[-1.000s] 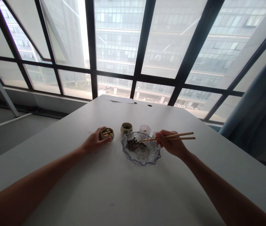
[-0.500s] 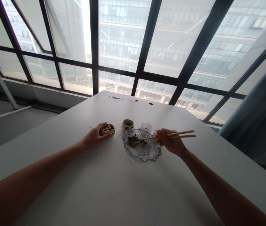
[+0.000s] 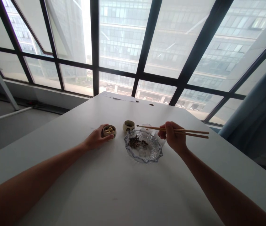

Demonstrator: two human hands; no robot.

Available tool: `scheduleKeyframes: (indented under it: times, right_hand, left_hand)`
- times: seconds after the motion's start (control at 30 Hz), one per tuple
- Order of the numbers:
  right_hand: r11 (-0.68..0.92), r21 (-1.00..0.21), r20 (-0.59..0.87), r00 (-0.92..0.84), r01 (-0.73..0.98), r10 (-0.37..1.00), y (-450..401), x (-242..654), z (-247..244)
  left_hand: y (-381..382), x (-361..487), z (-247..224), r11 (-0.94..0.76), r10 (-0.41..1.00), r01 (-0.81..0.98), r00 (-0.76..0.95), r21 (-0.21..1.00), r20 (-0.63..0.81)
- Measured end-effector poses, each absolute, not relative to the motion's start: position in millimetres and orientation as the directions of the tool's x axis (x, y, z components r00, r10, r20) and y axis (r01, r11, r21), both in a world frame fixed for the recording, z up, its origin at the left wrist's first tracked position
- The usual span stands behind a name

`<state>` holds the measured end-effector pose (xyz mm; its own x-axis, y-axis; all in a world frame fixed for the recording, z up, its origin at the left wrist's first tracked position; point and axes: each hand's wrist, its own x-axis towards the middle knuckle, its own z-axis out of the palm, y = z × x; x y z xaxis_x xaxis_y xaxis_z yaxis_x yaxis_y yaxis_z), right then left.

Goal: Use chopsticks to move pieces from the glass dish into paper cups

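Here, the right hand (image 3: 174, 136) is gripping the chopsticks (image 3: 194, 131), and a small dark piece (image 3: 137, 126) (too tiny to identify) is showing at their tips, near the second cup (image 3: 125, 127). The left hand (image 3: 97, 137) is clasping the nut cup (image 3: 114, 134) on the table (image 3: 114, 182), left of the glass bowl (image 3: 153, 154).

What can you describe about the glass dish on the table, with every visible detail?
The dish looks like clear, faintly bluish glass, round, with a scalloped, pointed rim and a patterned wall. It stands upright on the white table. Small dark pieces lie inside, mostly toward its left side; much of the base is bare. Whether the small cup behind touches it is unclear.
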<state>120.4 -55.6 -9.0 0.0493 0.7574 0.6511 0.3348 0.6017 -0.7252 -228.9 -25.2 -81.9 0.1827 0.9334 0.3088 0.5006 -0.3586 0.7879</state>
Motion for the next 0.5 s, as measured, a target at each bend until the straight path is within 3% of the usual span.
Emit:
scheduleKeyframes:
  times: [0.13, 0.27, 0.5]
  right_hand:
    - [0.661, -0.642, 0.716, -0.005, 0.389, 0.698, -35.3, 94.8, -3.4]
    - [0.590, -0.668, 0.589, -0.163, 0.453, 0.791, -18.0, 83.0, -2.2]
    - [0.526, -0.759, 0.585, 0.046, 0.384, 0.810, -42.7, 94.6, 8.7]
  left_hand:
    - [-26.4, -227.8, -80.1, -0.359, 0.933, 0.484, 0.183, 0.798, 0.308]
    - [-27.0, -227.2, -79.2, -0.364, 0.931, 0.495, 0.186, 0.789, 0.313]
    - [-26.8, -227.8, -80.7, -0.365, 0.931, 0.503, 0.192, 0.783, 0.310]
